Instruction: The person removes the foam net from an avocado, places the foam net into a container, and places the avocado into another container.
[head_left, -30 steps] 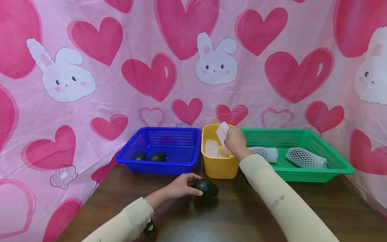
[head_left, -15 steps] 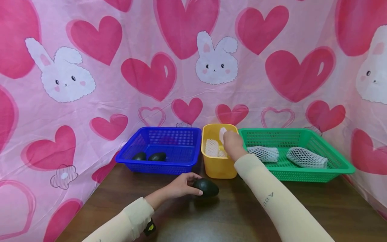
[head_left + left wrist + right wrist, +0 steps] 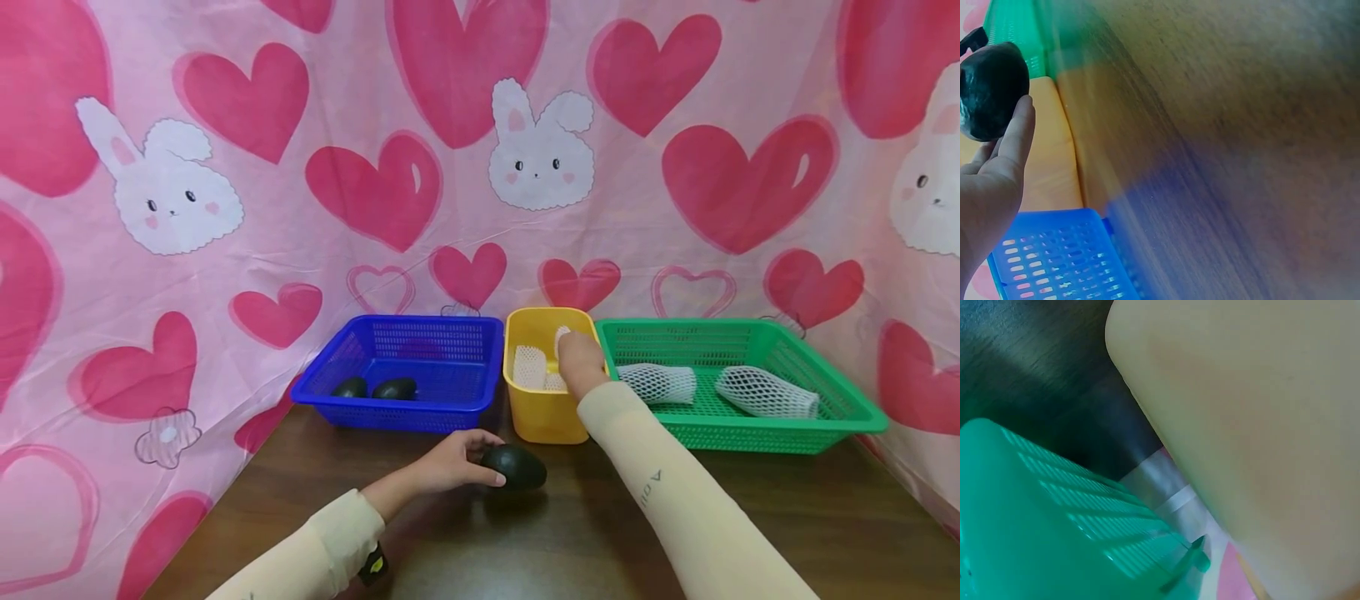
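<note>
A dark avocado (image 3: 516,467) is held by my left hand (image 3: 453,462) just over the table, thumb on its near side and fingers behind. The left wrist view shows the same avocado (image 3: 994,94) against the fingers. My right hand (image 3: 582,360) reaches into the yellow bin (image 3: 547,423), gripping a white foam net sleeve (image 3: 562,335) whose end sticks up past the fingers. Other foam net sleeves (image 3: 529,367) lie at the bin's left. The right wrist view has the bin's wall (image 3: 1241,425) filling it, with the right hand hidden.
Left of the bin, a blue basket (image 3: 427,418) contains two avocados (image 3: 393,388). On the right, a green basket (image 3: 750,437) holds net-wrapped pieces (image 3: 765,392). A pink curtain with hearts and rabbits hangs behind the brown wooden table (image 3: 465,558).
My right hand has lowered into the yellow bin with the foam net sleeve, so less of the sleeve shows. The left hand and its avocado have stayed in place.
</note>
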The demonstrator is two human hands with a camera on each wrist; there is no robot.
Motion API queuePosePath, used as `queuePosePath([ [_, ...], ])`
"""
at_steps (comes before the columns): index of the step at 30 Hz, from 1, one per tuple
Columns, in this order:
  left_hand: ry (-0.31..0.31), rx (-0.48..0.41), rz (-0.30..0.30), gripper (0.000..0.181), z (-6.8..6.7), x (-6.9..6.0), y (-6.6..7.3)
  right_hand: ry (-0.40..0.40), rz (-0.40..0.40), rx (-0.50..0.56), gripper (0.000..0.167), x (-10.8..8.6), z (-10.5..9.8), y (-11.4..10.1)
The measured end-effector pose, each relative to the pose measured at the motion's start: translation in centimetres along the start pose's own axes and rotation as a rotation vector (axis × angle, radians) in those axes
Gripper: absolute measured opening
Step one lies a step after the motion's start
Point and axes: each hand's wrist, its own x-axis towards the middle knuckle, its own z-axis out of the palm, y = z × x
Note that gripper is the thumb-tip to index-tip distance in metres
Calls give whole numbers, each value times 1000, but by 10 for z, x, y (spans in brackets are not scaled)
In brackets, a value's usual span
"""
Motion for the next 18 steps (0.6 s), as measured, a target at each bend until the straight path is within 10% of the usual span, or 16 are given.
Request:
queuePosePath([
  [18,-11,-4,-11,48,2,0,4,-128,-91,62,14,-4,2,7],
])
